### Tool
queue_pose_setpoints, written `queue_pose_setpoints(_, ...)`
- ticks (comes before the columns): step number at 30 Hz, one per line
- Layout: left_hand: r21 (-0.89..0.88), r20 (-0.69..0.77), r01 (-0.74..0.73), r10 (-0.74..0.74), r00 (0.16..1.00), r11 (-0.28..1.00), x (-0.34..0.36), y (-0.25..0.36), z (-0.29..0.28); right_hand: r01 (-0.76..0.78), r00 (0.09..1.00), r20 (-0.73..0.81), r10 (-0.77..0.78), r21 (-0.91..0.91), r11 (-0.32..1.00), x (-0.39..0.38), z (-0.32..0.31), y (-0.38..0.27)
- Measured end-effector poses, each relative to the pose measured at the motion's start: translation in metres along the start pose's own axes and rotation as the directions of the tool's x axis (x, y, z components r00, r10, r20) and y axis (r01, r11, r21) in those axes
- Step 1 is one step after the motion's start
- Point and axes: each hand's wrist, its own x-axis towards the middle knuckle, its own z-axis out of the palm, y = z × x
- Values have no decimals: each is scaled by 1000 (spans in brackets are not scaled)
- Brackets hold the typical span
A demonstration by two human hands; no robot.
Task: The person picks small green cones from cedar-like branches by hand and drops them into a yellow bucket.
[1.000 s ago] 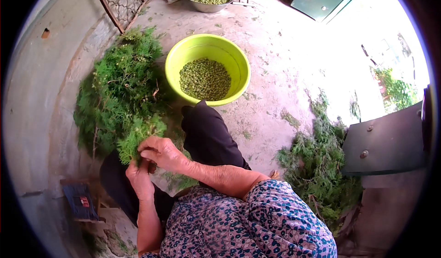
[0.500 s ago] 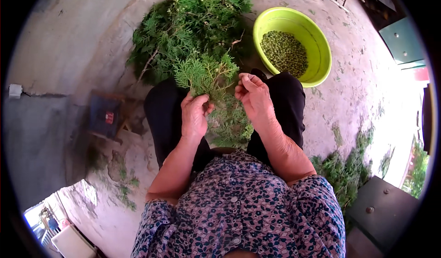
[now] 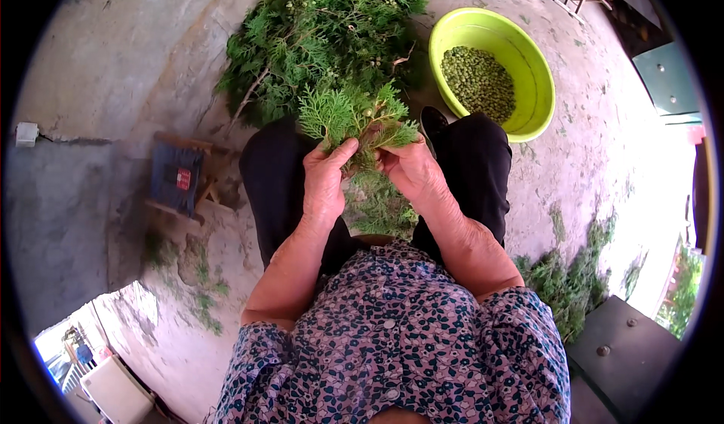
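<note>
Evidently, the step in hand is two-handed work on an arborvitae sprig (image 3: 326,115), which is raised over the gap between the knees. The left hand (image 3: 324,181) pinches its lower stems narrowly between thumb and fingers. At the sprig's right side, the right hand (image 3: 413,171) has its fingers curled close in, but leaves cover the tips, so I cannot tell whether they grip a stem or a small cone. Beyond lies a heap of arborvitae branches (image 3: 324,50); right of it stands a lime-green tub (image 3: 534,66) partly filled with round green cones (image 3: 477,84). As I judge it, the next move calls for a steady left pinch, with the right fingertips working carefully among the leaves, so that the thin stems do not tear.
</note>
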Motion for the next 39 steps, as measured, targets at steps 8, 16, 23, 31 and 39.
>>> queue_pose_setpoints(8,-11,-27,-211,210,977,977,4,-12,-3,200,953,-201,-228,-147,969,7,-4,22)
queue_pose_setpoints(16,550,182,-661,700,691,510,0,-6,-2,452,774,209,-598,-844,290,-9,15,6)
queue_pose_setpoints(23,234,66,-310,303,951,921,5,-2,3,169,979,-46,-198,-358,918,-8,16,19)
queue_pose_setpoints(31,116,89,-369,361,928,922,6,-1,3,209,951,-139,-276,-367,906,-2,9,6)
queue_pose_setpoints(39,730,305,-464,367,879,502,13,-15,-10,450,866,262,-427,-779,436,-12,22,-22)
